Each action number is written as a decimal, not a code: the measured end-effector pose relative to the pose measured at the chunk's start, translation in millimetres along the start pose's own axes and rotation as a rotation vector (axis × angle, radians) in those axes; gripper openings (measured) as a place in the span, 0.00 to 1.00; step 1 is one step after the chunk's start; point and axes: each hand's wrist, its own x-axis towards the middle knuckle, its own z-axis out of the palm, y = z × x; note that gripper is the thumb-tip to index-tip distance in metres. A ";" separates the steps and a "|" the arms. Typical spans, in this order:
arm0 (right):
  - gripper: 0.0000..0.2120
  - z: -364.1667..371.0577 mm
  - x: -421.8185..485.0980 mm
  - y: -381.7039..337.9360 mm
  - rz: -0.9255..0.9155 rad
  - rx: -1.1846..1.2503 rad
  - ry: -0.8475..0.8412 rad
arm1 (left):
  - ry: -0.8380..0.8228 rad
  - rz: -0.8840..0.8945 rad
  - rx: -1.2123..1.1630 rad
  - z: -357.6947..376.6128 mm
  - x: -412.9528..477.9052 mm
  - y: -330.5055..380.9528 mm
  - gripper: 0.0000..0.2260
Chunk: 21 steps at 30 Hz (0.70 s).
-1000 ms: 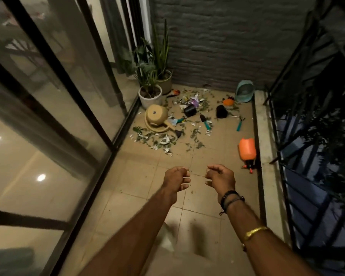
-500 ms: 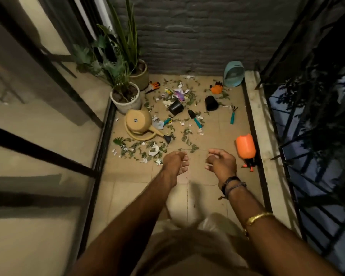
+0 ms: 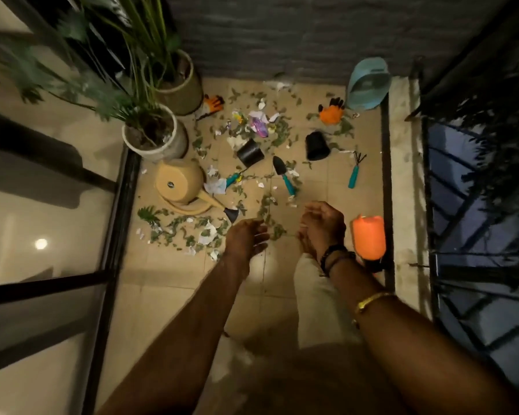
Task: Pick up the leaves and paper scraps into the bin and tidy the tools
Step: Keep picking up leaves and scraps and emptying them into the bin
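Litter across tiled floor (image 3: 168, 274): leaves (image 3: 279, 133) and paper scraps (image 3: 209, 236) spread from back wall (image 3: 282, 40) toward viewer. Above floor, left hand (image 3: 246, 239) and right hand (image 3: 322, 227) held out, fingers loosely curled, both empty. Blue bin (image 3: 369, 83) tipped over in far right corner. Among scraps, trowel (image 3: 283, 175) and hand rake (image 3: 355, 170); watering can (image 3: 182, 184) on side at left, orange spray bottle (image 3: 367, 238) beside right wrist.

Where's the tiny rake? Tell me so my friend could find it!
Start at the pale blue bin against the grey brick wall, in the right corner. Coming toward you, past the orange glove, is a black pot; the rake lies just right of it. Unlike the teal-handled trowel, it ends in bent black prongs, not a scoop.
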 end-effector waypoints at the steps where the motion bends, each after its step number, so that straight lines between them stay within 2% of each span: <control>1: 0.12 -1.3 26.3 -2.2 -0.011 -0.040 0.001 | 0.009 -0.008 -0.011 14.6 17.6 5.1 0.08; 5: 0.12 3.9 130.1 7.6 -0.030 -0.215 -0.031 | 0.051 -0.030 -0.021 61.9 99.9 8.3 0.06; 8: 0.12 18.3 209.6 45.2 -0.059 -0.332 -0.062 | 0.059 -0.037 -0.072 88.4 172.2 -4.8 0.07; 13: 0.13 49.0 342.9 167.6 -0.179 -0.504 -0.183 | 0.090 -0.009 -0.124 110.4 324.1 -78.3 0.07; 15: 0.16 57.7 388.2 222.2 -0.258 -0.582 -0.246 | 0.170 -0.027 -0.143 115.8 383.0 -118.7 0.09; 18: 0.20 73.9 452.4 292.8 -0.368 -0.791 -0.382 | 0.228 -0.040 -0.225 122.1 460.3 -172.7 0.09; 21: 0.23 92.9 502.4 357.0 -0.501 -0.976 -0.402 | 0.221 -0.037 -0.334 126.6 514.9 -209.6 0.08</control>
